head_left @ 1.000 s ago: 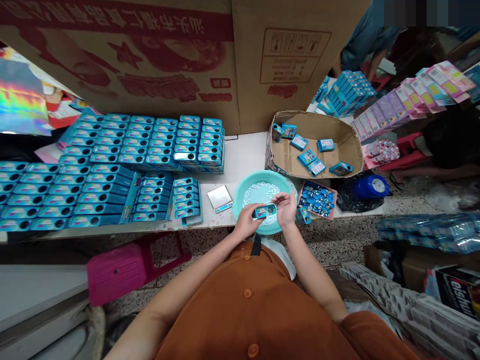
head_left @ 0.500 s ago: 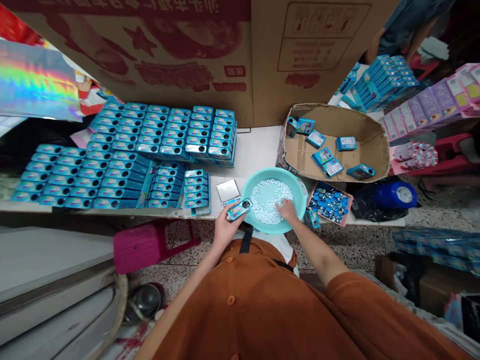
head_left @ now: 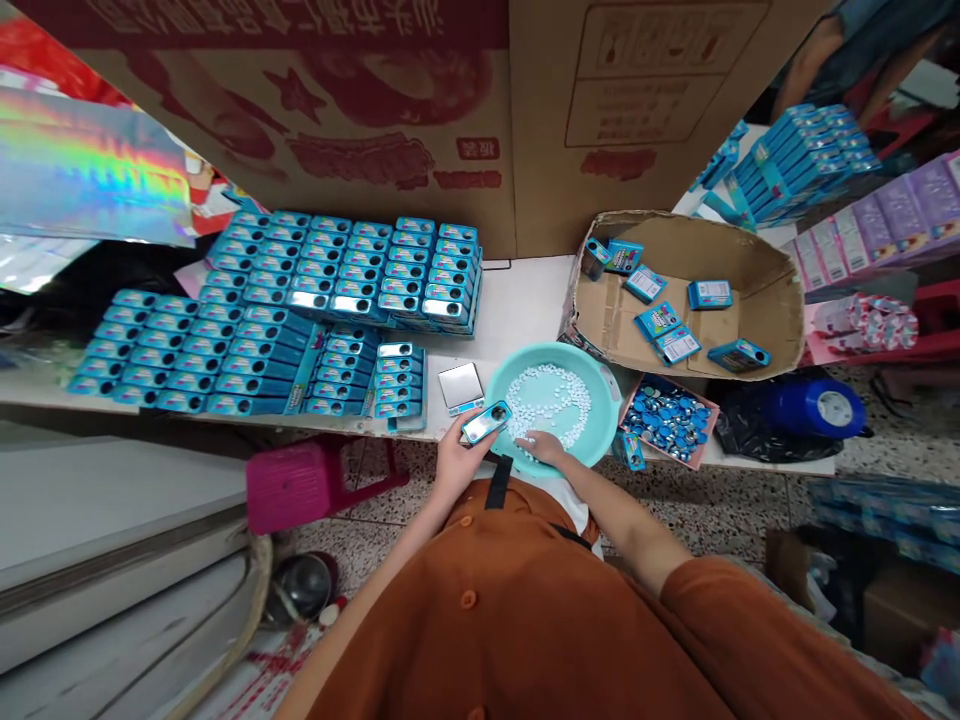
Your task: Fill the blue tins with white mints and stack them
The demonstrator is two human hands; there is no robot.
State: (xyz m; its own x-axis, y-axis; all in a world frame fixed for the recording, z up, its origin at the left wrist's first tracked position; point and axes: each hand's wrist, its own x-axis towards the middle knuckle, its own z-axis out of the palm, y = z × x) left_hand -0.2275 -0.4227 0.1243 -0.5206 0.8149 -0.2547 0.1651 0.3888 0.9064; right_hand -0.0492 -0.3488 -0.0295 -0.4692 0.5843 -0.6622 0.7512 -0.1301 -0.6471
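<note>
My left hand [head_left: 459, 452] is closed around a small blue tin box [head_left: 486, 423] with a round dark opening at one end, held tilted by the left rim of a turquoise basin [head_left: 609, 400]. Small white tablets [head_left: 574, 395] are spread over the basin's bottom. My right hand [head_left: 543, 447] is low in the basin, its fingers bent together among the tablets near the box; what they hold, if anything, is hidden. A small scale with a shiny square plate [head_left: 460, 385] lies just left of the basin.
Blue boxes [head_left: 345, 270] stand stacked along the left of the table. To the right are a cut-down carton [head_left: 615, 310] with several blue boxes and a pink tray [head_left: 703, 440] of round blue-and-silver pieces. A tall cardboard box [head_left: 540, 180] walls off the back.
My right hand has swept left and toward me through the tablets, baring a patch of basin. My left hand has tilted the blue box, which stays at the rim.
</note>
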